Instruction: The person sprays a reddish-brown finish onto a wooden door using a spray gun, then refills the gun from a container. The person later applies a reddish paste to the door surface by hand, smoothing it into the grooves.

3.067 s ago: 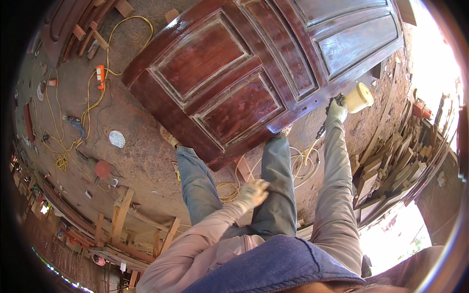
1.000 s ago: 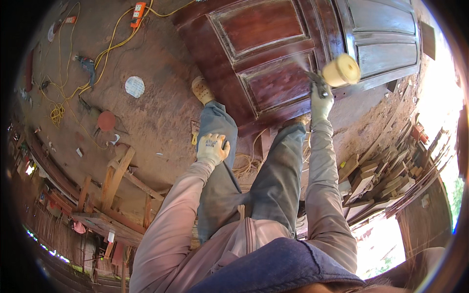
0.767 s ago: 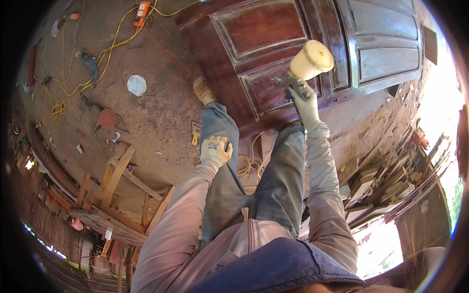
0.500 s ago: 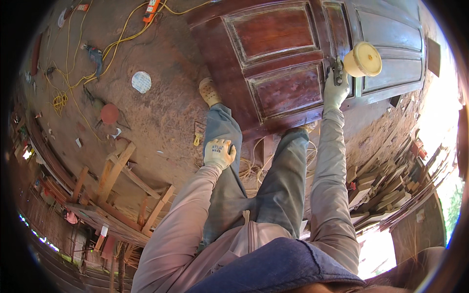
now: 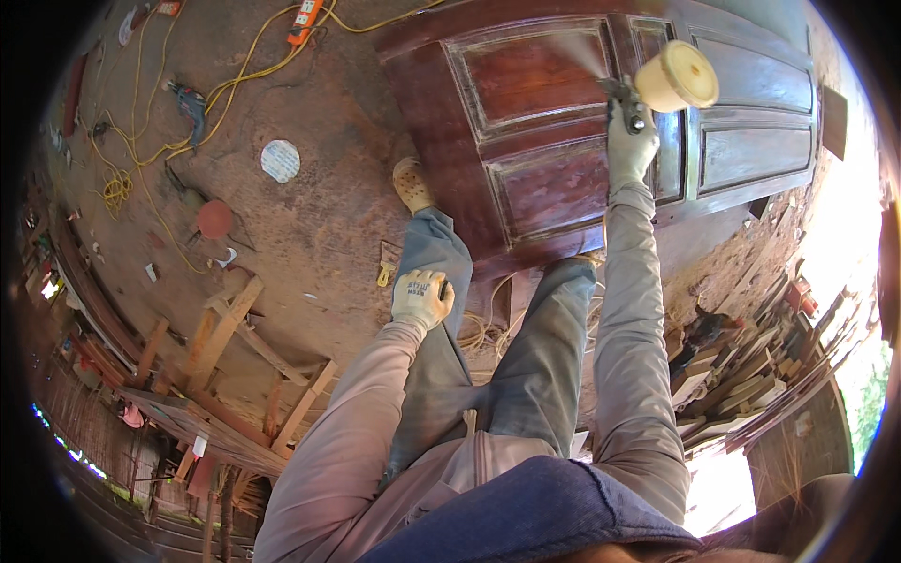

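R hand (image 5: 631, 141), gloved, grip clamped on spray gun (image 5: 627, 101), arm stretched fwd over door (image 5: 563, 122). Gun's cup (image 5: 678, 77) is cream, round, tilted; can't see what's in it. Faint mist (image 5: 582, 52) fans from nozzle up-left onto upper door panel. Door: dark red-brown, glossy, lying flat in front of legs, panels w/ pale edges.

L hand (image 5: 419, 298), gloved, fingers curled together on L thigh, holding nothing I can make out.

Dirt floor (image 5: 310, 225) to the left: white round lid or disc (image 5: 280, 160), red round thing (image 5: 214, 219) just below-left of it, yellow cord (image 5: 202, 94) looping, drill (image 5: 190, 103) near cord, orange power strip (image 5: 305, 19) at top edge. Wood frame pieces (image 5: 225, 328) lower left; stacked timber offcuts (image 5: 751, 366) at right
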Motion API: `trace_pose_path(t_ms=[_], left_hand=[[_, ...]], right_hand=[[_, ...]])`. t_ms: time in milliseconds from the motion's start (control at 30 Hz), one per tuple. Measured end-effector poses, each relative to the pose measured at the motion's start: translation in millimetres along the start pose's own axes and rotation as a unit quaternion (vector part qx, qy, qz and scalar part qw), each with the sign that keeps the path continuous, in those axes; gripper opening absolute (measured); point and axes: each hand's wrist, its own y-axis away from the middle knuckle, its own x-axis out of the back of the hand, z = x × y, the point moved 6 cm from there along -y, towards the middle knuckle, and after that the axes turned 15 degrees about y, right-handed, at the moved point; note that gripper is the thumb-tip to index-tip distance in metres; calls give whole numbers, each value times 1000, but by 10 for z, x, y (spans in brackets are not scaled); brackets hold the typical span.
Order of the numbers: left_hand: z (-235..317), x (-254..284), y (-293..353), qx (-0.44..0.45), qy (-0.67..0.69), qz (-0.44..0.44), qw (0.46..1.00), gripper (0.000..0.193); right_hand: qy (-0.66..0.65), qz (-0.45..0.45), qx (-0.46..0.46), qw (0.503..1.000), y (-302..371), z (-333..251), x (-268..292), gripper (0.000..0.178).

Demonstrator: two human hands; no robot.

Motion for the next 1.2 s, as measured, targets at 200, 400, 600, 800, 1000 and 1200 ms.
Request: trace_pose_path(t_ms=[200, 400, 600, 800, 1000, 1200], left_hand=[[-129, 188, -109, -45, -38, 8, 998, 28], [-133, -130, 59, -48, -63, -27, 996, 25], [-97, -462, 234, -15, -116, -63, 991, 29], [-167, -556, 314, -2, -108, -13, 994, 31], [-102, -528, 302, 11, -114, -26, 993, 27], [-41, -612, 298, 13, -127, -65, 990, 25]], right_hand=[[-133, -52, 13, 990, 234, -39, 42, 36], [-178, -219, -43, 958, 923, 42, 66, 40], [-266, -104, -115, 951, 1215, -93, -47, 39], [-295, -128, -418, 849, 2670, 130, -24, 24], [-83, -104, -410, 902, 3893, 647, 589, 27], [-36, -93, -365, 926, 3906, 835, 879, 34]])
